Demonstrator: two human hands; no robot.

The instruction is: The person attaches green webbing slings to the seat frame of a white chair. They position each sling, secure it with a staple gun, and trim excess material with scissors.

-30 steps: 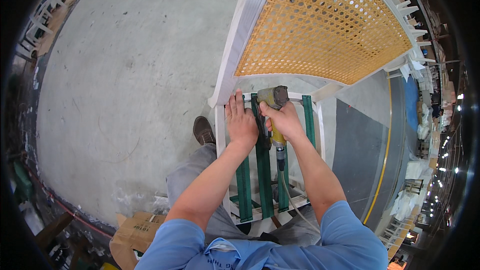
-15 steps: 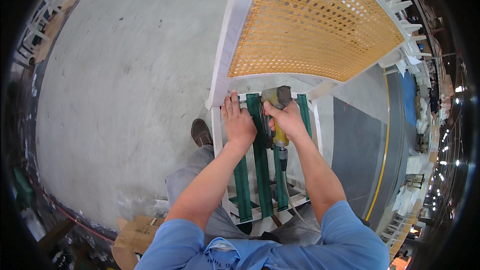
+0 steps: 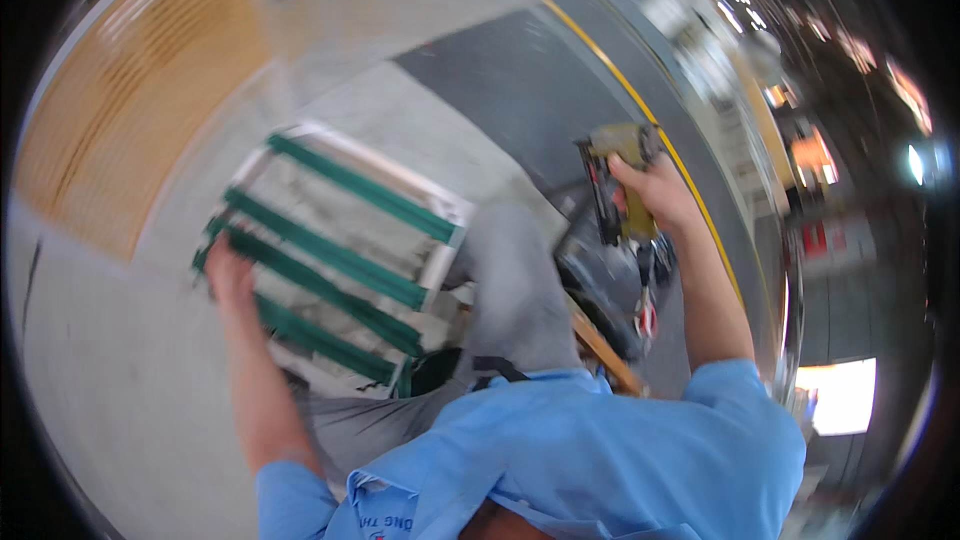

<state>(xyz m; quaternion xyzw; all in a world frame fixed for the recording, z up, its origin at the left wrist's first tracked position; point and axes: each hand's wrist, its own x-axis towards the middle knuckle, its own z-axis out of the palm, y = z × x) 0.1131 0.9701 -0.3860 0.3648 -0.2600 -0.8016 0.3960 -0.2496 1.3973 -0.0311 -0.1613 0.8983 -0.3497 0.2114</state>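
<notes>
My right hand [image 3: 655, 190] is closed around the handle of a yellow-green air stapler [image 3: 632, 143], held up at the right, away from the chair. A hose fitting hangs below its grip. To the left, my left hand [image 3: 232, 270] is at the rail end of a green webbing strap [image 3: 320, 285] on the chair seat. Motion smears its fingers, so their grip is unclear. Several such straps cross the pale seat frame [image 3: 440, 260]. The chair's woven cane back [image 3: 140, 90] stands at the upper left, blurred.
My grey-trousered knee [image 3: 515, 280] is against the seat's right side. Beside it are a dark plastic-like heap [image 3: 590, 270], red-handled scissors [image 3: 646, 318] and a wooden bar [image 3: 605, 345]. A yellow floor line [image 3: 625, 85] runs past the stapler.
My right hand has lifted the stapler off the seat and out to the right. The view has swung right, so the chair now appears tilted at the left. My left hand stays at the seat rail.
</notes>
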